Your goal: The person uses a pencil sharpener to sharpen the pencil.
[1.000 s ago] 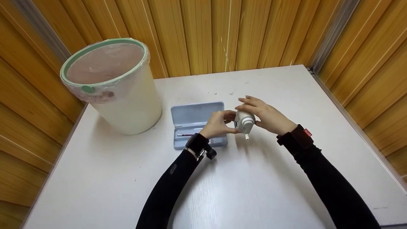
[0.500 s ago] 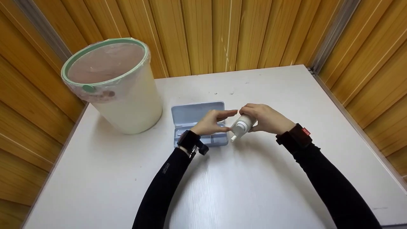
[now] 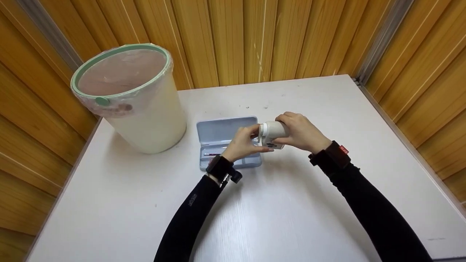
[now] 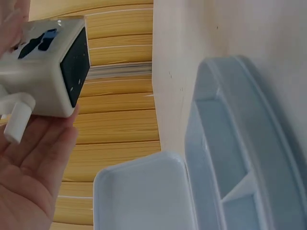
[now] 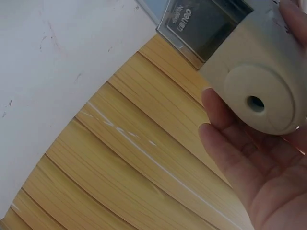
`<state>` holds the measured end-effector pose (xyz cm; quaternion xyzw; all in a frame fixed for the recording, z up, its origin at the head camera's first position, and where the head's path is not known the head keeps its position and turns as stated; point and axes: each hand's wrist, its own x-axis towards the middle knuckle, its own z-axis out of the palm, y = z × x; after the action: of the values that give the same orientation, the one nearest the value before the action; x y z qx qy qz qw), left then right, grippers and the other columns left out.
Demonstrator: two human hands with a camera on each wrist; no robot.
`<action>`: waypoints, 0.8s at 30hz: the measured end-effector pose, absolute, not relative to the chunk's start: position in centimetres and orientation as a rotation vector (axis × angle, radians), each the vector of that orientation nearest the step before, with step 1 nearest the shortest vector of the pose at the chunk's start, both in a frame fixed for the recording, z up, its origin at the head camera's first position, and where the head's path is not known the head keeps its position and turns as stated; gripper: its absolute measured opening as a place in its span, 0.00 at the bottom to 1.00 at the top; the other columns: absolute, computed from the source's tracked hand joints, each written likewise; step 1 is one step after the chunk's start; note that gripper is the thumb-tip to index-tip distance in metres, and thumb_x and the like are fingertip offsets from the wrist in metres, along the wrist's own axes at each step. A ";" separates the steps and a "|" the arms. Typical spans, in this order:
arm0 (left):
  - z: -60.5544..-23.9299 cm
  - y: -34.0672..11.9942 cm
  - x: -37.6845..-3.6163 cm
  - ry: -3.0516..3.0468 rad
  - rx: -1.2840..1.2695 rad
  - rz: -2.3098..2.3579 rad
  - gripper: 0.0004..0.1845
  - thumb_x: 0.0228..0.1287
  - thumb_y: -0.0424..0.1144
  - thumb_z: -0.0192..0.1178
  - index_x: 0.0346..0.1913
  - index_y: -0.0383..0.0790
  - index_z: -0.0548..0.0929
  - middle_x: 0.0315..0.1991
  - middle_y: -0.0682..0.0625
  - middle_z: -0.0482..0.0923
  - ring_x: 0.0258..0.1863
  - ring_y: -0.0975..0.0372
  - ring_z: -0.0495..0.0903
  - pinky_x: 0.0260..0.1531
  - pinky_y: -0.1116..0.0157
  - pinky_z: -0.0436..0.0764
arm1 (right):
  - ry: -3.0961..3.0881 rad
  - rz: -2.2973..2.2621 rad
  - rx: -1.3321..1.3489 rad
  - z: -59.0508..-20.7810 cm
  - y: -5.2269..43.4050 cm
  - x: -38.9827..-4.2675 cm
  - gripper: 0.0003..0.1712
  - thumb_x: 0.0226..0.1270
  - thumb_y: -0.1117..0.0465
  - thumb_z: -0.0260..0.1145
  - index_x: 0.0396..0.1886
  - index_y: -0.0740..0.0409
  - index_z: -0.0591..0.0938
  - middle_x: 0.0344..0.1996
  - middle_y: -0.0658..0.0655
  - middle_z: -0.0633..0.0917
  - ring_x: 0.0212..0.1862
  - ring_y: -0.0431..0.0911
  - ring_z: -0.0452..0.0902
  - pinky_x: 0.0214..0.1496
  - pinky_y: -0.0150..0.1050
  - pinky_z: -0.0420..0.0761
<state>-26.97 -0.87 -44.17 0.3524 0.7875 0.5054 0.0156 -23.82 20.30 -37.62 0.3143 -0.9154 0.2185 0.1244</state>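
A cream pencil sharpener [image 3: 276, 130] is tipped on its side above the table, its crank end turned left. My right hand [image 3: 302, 133] grips its body, thumb near, fingers over the top. At the crank end, my left hand [image 3: 242, 143] holds it between thumb and fingers. In the left wrist view, the white crank handle [image 4: 18, 122] and a dark face show on the sharpener. The right wrist view shows the pencil hole [image 5: 255, 103] and a clear shavings drawer [image 5: 196, 24]. Just behind and left lies an open light-blue pencil case [image 3: 225, 131].
A thin dark pencil-like stick [image 3: 211, 154] lies in the case's tray. A large pale bin [image 3: 153, 120] with a green rim and clear liner stands at the table's left. Wood-look panels [image 3: 225, 43] border the white table [image 3: 262, 218] behind and on both sides.
The sharpener has turned so that its crank end points left instead of toward me. My right hand has changed its hold on the body, and my left hand has come back onto the crank end.
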 end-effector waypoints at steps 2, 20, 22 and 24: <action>-44.4 -0.7 -26.9 2.478 1.058 1.625 0.31 0.48 0.38 0.77 0.56 0.32 0.80 0.52 0.42 0.85 0.52 0.58 0.85 0.53 0.71 0.81 | -2.658 0.658 0.912 -37.7 20.1 -23.8 0.30 0.45 0.58 0.81 0.45 0.69 0.80 0.38 0.65 0.84 0.39 0.56 0.80 0.46 0.54 0.79; -45.2 -1.6 -26.7 2.494 0.933 1.763 0.26 0.45 0.35 0.78 0.51 0.34 0.83 0.46 0.43 0.87 0.43 0.59 0.87 0.46 0.69 0.84 | -2.682 1.746 0.576 -42.7 21.3 -24.8 0.41 0.48 0.71 0.78 0.64 0.67 0.72 0.58 0.68 0.79 0.60 0.60 0.78 0.59 0.42 0.81; -45.3 -1.7 -26.7 2.489 0.921 1.768 0.26 0.45 0.36 0.78 0.51 0.35 0.84 0.46 0.43 0.87 0.43 0.59 0.87 0.46 0.69 0.84 | -2.673 1.775 0.554 -43.0 21.2 -24.8 0.38 0.50 0.70 0.77 0.62 0.68 0.74 0.57 0.67 0.80 0.59 0.59 0.80 0.57 0.40 0.82; -45.3 -1.8 -26.7 2.482 0.906 1.771 0.26 0.45 0.37 0.78 0.50 0.36 0.84 0.45 0.44 0.88 0.43 0.60 0.87 0.45 0.69 0.84 | -2.683 1.779 0.546 -43.2 21.2 -24.7 0.35 0.50 0.68 0.77 0.61 0.67 0.77 0.57 0.66 0.81 0.58 0.59 0.80 0.57 0.38 0.82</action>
<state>-26.67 -1.84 -45.29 0.2847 0.7802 0.5566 -0.0198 -24.74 21.19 -43.16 0.1668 -0.8202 0.5437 -0.0617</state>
